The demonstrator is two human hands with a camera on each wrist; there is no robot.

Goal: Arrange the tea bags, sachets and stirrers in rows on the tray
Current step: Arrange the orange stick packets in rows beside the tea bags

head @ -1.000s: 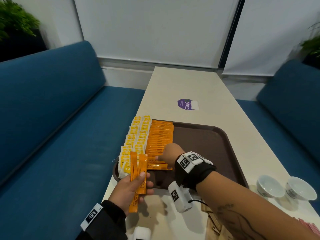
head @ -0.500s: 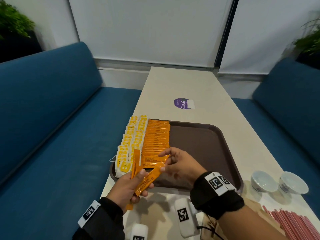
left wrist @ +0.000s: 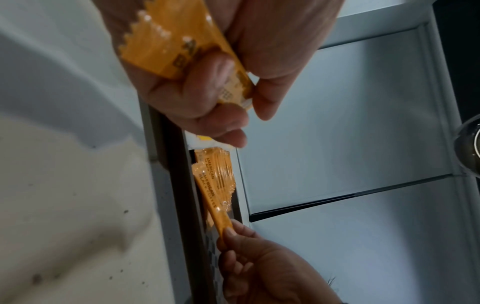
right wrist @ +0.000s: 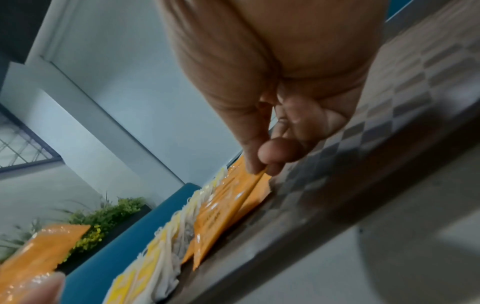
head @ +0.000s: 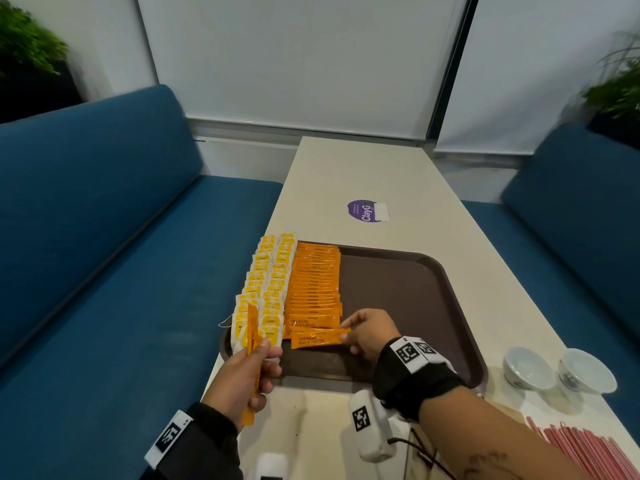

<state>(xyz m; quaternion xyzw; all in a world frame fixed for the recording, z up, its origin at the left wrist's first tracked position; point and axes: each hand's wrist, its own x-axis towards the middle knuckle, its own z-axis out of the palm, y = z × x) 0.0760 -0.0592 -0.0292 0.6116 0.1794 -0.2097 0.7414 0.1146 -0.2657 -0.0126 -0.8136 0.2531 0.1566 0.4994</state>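
Right hand [head: 369, 332] pinches one orange coffee sachet [head: 320, 337] by its right end, thumb above and fingertip below, the wrist view confirming the grip at the very tip. The sachet lies crosswise at the near end of the orange sachet row [head: 314, 285] on the brown tray [head: 412, 292]. The end-grip probably lets the packet be set flat and square against the last one laid without fingers disturbing the overlap.

Left hand [head: 244, 379] curls round a small bundle of spare sachets [head: 252, 344], held upright and edge-on just over the tray's near-left corner. It likely serves as a feeder stock kept close to the working hand; how many are in the bundle cannot be told.

Tea bags [head: 268, 282], yellow-tagged, sit in two overlapping rows along the tray's left edge, directly beside the sachet row. The right part of the tray is bare. Red stirrers [head: 585, 448] lie on the table [head: 363, 174] at near right, off the tray and well apart from both hands. Two small white cups [head: 557, 368] stand beside the tray's near-right corner.

Judgement: the sachet row is nearly filled to the near rim; the stirrer row is not begun.
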